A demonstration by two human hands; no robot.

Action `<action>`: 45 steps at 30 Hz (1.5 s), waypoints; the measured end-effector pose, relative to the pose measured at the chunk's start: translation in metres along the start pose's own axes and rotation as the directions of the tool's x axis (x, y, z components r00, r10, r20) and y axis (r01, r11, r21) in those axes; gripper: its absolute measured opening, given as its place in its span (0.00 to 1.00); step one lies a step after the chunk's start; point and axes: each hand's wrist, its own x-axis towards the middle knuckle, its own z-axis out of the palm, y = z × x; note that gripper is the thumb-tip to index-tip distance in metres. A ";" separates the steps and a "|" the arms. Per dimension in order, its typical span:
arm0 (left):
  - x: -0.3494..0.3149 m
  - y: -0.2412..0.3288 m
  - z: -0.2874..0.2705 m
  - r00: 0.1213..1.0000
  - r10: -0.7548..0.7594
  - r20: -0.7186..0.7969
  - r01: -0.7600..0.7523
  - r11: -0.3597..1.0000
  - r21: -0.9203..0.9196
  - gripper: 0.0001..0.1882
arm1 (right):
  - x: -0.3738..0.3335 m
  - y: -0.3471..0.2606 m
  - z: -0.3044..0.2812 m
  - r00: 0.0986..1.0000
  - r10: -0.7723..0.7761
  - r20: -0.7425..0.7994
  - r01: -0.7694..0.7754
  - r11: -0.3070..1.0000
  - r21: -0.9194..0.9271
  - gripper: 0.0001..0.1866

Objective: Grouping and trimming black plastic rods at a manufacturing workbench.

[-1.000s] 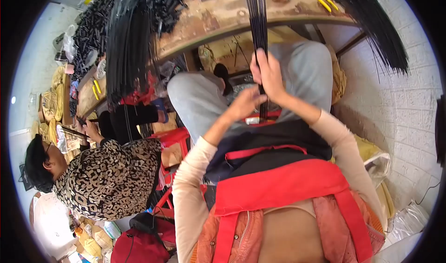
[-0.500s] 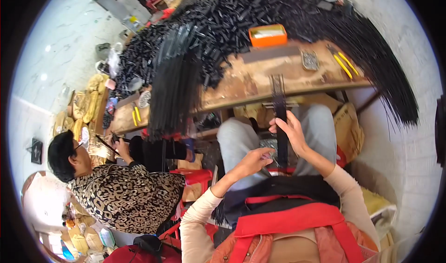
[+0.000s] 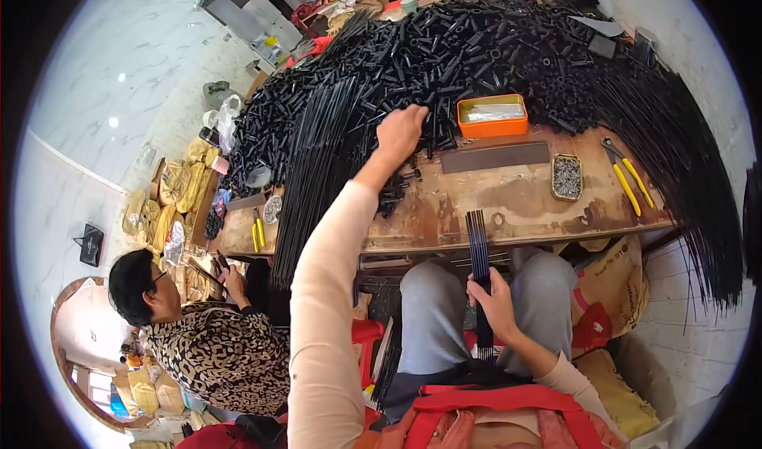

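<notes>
My left hand [image 3: 401, 135] reaches far over the table, its fingertips at the edge of a large pile of short black tube pieces [image 3: 444, 52]. Its fingers are closed together; whether a piece is between them is hidden. In front of my knees my right hand [image 3: 494, 302] grips a flat row of thin black rods [image 3: 478, 250]. The rods stand lengthwise, their upper ends level with the table's front edge. Thin light metal wires stick out crosswise near them, just below that edge.
On the wooden table [image 3: 524, 203] lie an orange box [image 3: 492, 123] of white sticks, a dark flat bar [image 3: 495, 158], a dish of small metal bits [image 3: 567, 177] and yellow-handled pliers [image 3: 627, 181]. Long black rod bundles [image 3: 313, 163] hang over the edge. A co-worker [image 3: 214, 338] sits at left.
My left hand has left the rods over my lap and swung up and forward to the black pile. My right hand keeps its hold on the rods; the view has tilted.
</notes>
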 end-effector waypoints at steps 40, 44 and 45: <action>-0.179 0.130 -0.098 0.755 0.061 0.653 0.656 -0.069 -0.752 0.14 | -0.059 -0.005 0.006 0.980 0.042 0.195 -0.103 0.943 0.317 0.19; -0.220 0.217 -0.200 0.803 0.412 0.431 0.395 0.174 -0.902 0.09 | -0.083 0.004 -0.003 0.986 0.013 0.166 -0.005 0.999 -0.047 0.13; -0.231 0.232 -0.227 0.821 0.467 0.330 0.277 0.180 -0.944 0.06 | -0.092 0.006 0.000 0.987 -0.054 0.149 0.079 0.982 -0.170 0.10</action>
